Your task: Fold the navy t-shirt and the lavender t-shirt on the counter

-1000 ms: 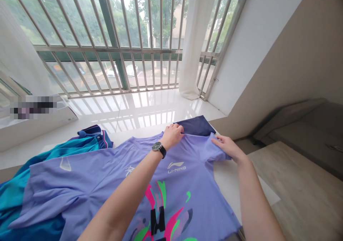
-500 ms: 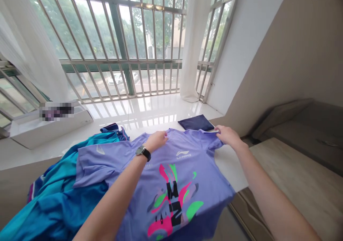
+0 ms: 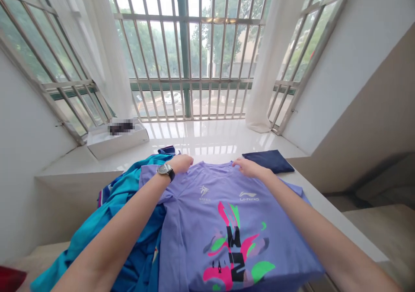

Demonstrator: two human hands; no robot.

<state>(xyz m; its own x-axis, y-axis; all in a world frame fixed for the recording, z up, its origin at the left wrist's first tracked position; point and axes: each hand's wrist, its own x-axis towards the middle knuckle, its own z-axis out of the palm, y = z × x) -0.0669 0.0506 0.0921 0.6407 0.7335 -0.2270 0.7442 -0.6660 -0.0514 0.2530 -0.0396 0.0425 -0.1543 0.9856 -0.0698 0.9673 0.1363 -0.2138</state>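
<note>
A lavender T-shirt [image 3: 194, 223] with a bright pink, green and black print lies spread front side up on the white sill, its lower part hanging over the near edge. My left hand [image 3: 181, 163], below a wristwatch [image 3: 166, 171], is closed on the shirt's shoulder left of the collar. On the other side of the collar, my right hand [image 3: 249, 167] pinches the fabric at the neckline. Teal and blue clothes [image 3: 129, 188] lie heaped under the shirt's left sleeve. Just beyond my right hand rests a folded navy cloth [image 3: 269, 160].
A white open box [image 3: 119, 142] with a blurred item in it stands at the back left of the sill [image 3: 210, 138]. Barred windows and white curtains [image 3: 262, 75] close off the back. A wooden surface [image 3: 382, 227] lies lower right.
My right hand has moved from the right sleeve in to the collar, and my left hand from near the collar out to the left shoulder. The view has turned left.
</note>
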